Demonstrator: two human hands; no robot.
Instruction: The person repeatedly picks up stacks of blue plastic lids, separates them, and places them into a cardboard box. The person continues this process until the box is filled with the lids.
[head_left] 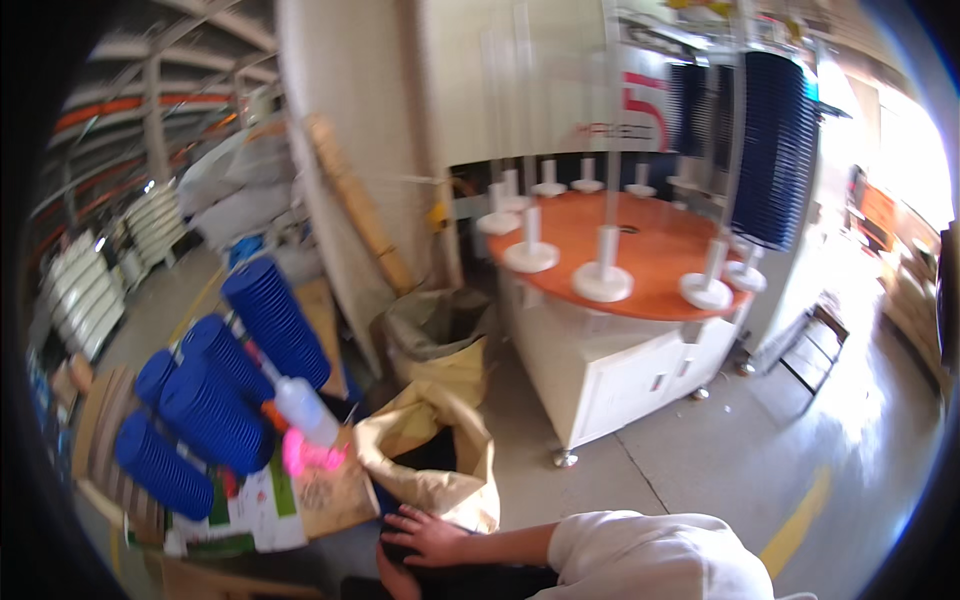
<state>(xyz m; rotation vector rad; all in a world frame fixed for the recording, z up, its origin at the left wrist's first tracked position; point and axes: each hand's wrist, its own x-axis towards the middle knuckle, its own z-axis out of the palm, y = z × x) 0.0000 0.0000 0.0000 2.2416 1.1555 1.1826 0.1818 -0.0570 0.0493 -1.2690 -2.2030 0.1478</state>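
Observation:
At the lower edge, my right hand reaches in from the right with its fingers stretched and spread. It lies over a dark thing that I cannot make out. Just below it shows part of my left hand, its fingers mostly hidden. Right above the hands stands an opened brown paper sack with something black inside. To the left, several stacks of blue discs lean together. Beside them are a whitish translucent bottle and a bright pink thing on cardboard.
A white cabinet with a round orange top stands ahead, carrying upright rods on white bases and a tall dark blue disc stack. Another sack stands behind the first. A small stool is at right.

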